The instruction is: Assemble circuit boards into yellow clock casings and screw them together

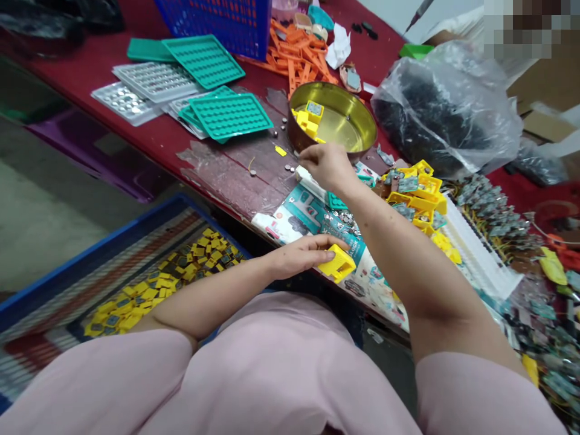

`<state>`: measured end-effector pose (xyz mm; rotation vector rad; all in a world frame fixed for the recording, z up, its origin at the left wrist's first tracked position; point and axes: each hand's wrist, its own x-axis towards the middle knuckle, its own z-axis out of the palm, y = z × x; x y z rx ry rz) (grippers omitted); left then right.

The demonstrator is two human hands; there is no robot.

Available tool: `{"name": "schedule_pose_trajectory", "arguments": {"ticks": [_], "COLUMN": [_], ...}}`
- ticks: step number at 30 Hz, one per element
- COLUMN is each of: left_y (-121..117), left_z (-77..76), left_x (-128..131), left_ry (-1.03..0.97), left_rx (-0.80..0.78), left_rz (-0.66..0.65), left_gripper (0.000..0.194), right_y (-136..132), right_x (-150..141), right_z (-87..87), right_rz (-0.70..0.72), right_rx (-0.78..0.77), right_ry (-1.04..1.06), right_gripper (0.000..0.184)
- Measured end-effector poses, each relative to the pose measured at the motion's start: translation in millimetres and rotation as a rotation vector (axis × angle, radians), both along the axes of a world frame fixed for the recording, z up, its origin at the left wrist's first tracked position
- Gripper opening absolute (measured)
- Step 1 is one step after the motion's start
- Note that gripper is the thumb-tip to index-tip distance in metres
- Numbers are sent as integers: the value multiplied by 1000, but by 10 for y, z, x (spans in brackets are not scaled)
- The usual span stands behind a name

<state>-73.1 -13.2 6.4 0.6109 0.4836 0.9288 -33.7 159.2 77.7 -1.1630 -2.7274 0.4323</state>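
My left hand (296, 257) is closed on a yellow plastic casing (338, 264), held at the table's front edge with its hollow side turned to the right. Further forward, my right hand (330, 166) is in a pinch just in front of a round gold-coloured tin (296, 142). Whatever its fingertips hold, if anything, is too small or hidden to make out. Several yellow casings (307, 125) lie inside the tin. Below my right forearm, small shiny metal pieces (341, 222) are scattered on printed packaging sheets (296, 211).
Green trays (231, 115) and clear trays (156, 81) lie at the left. A blue basket (222, 24), orange plastic parts (299, 54) and a bagged black bundle (444, 109) stand behind. Yellow casings pile up (421, 193) at right; more fill a blue crate (181, 202) below.
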Motion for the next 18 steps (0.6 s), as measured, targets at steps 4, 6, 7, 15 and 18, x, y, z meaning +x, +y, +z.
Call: {"name": "schedule_pose_trajectory", "arguments": {"ticks": [4, 6, 7, 15, 18], "left_y": [10, 17, 21, 5, -15], "left_z": [-15, -11, -9, -2, 45], "left_x": [-14, -24, -29, -68, -65], "left_ry": [11, 32, 46, 22, 4], "left_rx": [53, 74, 88, 78, -19], "left_rz": [-22, -31, -34, -39, 3], "left_gripper": [53, 53, 54, 49, 41], "right_y": [-55, -80, -92, -130, -102], "right_x": [-34, -91, -125, -167, 155], "right_z": [-30, -66, -85, 1, 230], "right_rz": [21, 61, 83, 148, 84], "right_rx": [67, 117, 135, 122, 108], "right_ry": [-135, -187, -221, -274, -127], "right_gripper": [29, 32, 32, 32, 30]}}
